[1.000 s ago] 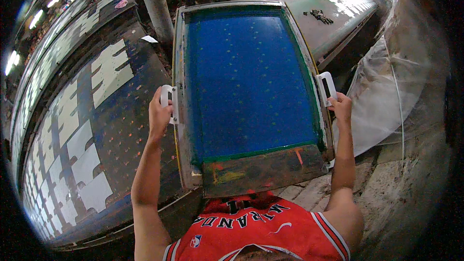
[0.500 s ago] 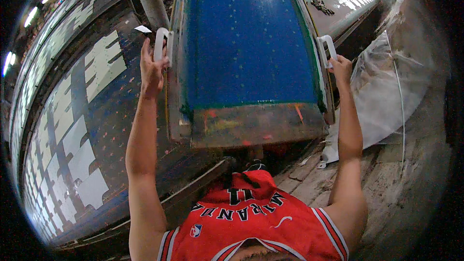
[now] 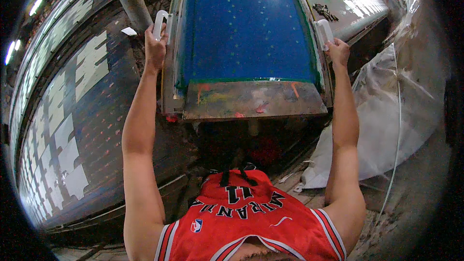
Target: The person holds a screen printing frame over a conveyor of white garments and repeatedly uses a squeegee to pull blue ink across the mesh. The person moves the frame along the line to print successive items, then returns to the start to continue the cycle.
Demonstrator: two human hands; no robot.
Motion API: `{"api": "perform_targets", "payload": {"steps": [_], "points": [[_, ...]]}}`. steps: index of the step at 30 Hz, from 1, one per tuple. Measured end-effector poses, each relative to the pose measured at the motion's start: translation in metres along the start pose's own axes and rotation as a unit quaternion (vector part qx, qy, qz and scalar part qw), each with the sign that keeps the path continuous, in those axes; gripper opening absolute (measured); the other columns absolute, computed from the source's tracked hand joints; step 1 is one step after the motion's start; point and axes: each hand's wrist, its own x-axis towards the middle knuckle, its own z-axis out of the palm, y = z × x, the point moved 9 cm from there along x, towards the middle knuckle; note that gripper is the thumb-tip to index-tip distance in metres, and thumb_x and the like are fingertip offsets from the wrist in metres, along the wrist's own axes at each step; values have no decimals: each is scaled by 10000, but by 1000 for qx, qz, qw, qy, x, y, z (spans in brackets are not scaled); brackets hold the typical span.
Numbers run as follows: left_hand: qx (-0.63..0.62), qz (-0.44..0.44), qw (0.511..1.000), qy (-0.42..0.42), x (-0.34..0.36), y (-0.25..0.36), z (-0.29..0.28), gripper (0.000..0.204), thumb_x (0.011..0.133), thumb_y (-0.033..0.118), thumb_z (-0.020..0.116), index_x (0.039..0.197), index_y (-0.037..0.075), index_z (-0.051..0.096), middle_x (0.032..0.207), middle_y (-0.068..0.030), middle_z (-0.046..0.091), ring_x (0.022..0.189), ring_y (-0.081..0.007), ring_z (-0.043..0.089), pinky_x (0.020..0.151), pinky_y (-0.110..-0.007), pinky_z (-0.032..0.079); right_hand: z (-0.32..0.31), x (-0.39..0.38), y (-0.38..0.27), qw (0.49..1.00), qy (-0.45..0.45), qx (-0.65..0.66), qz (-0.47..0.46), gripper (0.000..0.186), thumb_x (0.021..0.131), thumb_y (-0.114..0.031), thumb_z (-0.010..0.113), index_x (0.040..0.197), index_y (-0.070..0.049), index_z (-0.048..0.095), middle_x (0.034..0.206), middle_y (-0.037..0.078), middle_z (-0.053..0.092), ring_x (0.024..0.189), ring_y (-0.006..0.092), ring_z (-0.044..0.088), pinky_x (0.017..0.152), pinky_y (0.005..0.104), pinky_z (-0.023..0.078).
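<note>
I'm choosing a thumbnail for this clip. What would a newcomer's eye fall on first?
Probably the large framed blue panel, filling the upper centre. Next might come the white handles on its two long sides, with the left hand on one and the right hand on the other. The bright red jersey stands out at the lower centre.

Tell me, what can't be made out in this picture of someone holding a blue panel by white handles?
- Far end of the blue panel: cut off by the head view's top edge.
- Whatever lies beneath it: in the head view, the panel itself hides it.
- Right hand in the head view: its grip on the white handle is partly hidden by the hand itself.
- Dark pile, head view: too small to identify.
</note>
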Motion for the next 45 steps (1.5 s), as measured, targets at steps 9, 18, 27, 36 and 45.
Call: {"api": "perform_targets", "payload": {"steps": [9,18,27,36,45], "points": [[-58,-44,997,-21,13,16,52,473,928,-36,605,1366,-57,427,1336,-171,593,1227,-251,589,1060,-357,433,35,54,29,978,-107,181,19,686,727,-74,642,1387,67,521,1215,205,668,1055,262,661,918,325,511],[45,-14,999,4,37,3,48,491,936,75,665,1372,-60,482,1308,-167,615,1238,-242,586,1072,-346,427,73,95,3,948,-192,253,12,794,655,34,566,1439,57,442,1219,223,623,1059,272,619,939,326,483],[5,-62,996,59,63,-65,42,568,946,0,600,1457,-78,365,1381,-193,575,1281,-258,565,1087,-335,407,166,147,-11,924,-244,294,3,884,635,-40,630,1478,24,373,1177,192,636,1064,264,619,912,354,493],[135,-85,983,95,144,-144,44,632,923,-83,560,1498,-49,298,1470,-199,479,1398,-270,464,1131,-355,367,299,236,-41,907,-269,324,-4,910,630,-65,662,1481,30,353,1218,175,640,1118,272,600,991,366,446],[-18,-58,995,81,293,-191,93,632,927,-66,550,1498,-54,278,1446,-231,507,1382,-304,479,1155,-387,347,369,340,-73,915,-227,332,12,890,640,-54,684,1475,-6,379,1267,182,616,1148,306,599,1017,403,448]]}}
